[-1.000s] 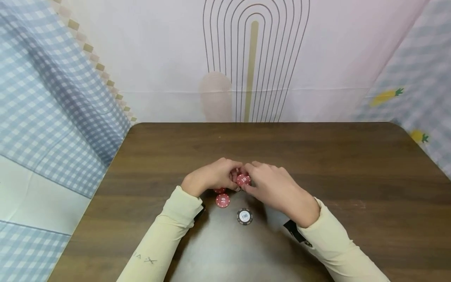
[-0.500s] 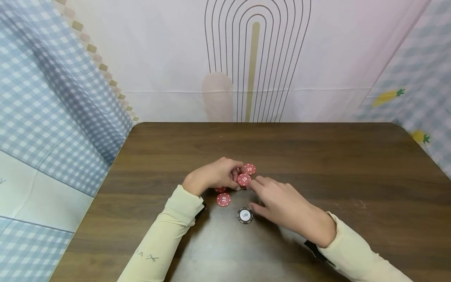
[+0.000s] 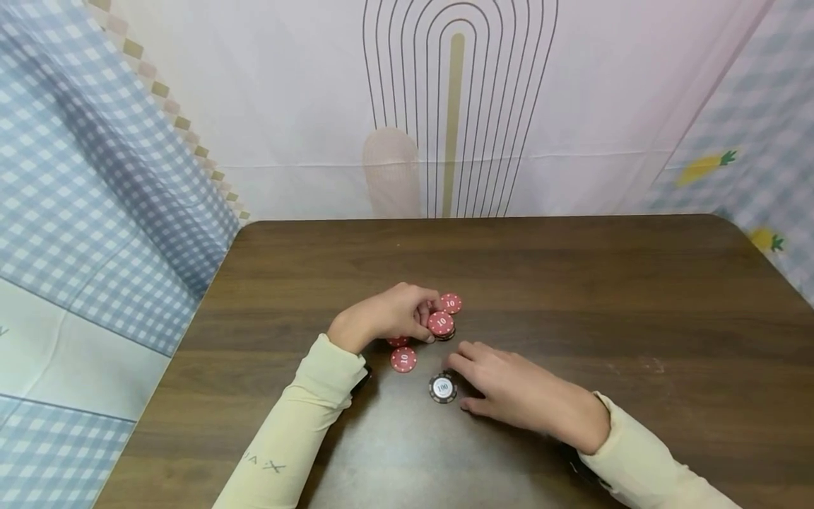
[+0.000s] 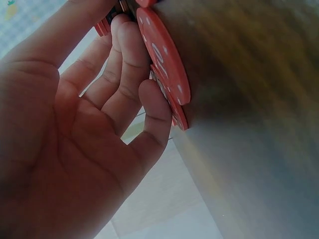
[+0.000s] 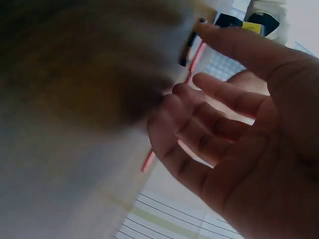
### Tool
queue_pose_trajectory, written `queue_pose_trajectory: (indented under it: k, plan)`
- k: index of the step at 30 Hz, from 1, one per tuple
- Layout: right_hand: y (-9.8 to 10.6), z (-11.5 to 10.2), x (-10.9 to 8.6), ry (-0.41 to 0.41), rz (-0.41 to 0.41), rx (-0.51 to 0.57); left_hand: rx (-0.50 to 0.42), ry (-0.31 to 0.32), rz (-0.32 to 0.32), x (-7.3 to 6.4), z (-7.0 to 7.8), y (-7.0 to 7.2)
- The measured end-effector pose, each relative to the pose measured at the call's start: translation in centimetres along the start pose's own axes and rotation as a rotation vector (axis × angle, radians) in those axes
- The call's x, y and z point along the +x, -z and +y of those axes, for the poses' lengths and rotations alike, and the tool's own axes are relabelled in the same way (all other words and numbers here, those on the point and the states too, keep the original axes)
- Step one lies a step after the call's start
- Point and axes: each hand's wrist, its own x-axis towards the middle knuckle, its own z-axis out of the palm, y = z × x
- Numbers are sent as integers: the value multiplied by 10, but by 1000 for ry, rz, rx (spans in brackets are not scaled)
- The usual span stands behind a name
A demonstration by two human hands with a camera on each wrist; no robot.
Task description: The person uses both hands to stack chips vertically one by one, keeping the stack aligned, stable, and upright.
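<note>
Bench (image 3: 604, 283) of brown wood grain filling the lower frame, left hand (image 3: 393, 315) gripping a round red-topped chip stack (image 3: 441, 324) near frame centre, right hand (image 3: 511, 385) curving loosely, released, just beside a round black-and-white chip (image 3: 442, 388) at lower centre.

Red chips (image 3: 441, 323) “10”, black chip (image 3: 442, 388) “100”, sleeve (image 3: 286, 431) lettering unclear
</note>
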Motion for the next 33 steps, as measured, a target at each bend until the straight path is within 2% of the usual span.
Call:
queue_pose_trajectory:
  k: [8,19,26,30,33]
  plan:
    - [-6,12,6,94,-17,107,-3,-3,10,1,-1,0]
    - [-8,15,10,141,-14,137,0,3,-1,1,-1,-1]
    - [-7,10,10,117,-16,75,9,-12,10,0,-1,0]
    - [-7,5,9,122,-3,-35,2,-5,9,-1,-1,-2]
    - [-7,2,9,156,26,-141,-5,-1,9,0,-2,-2]
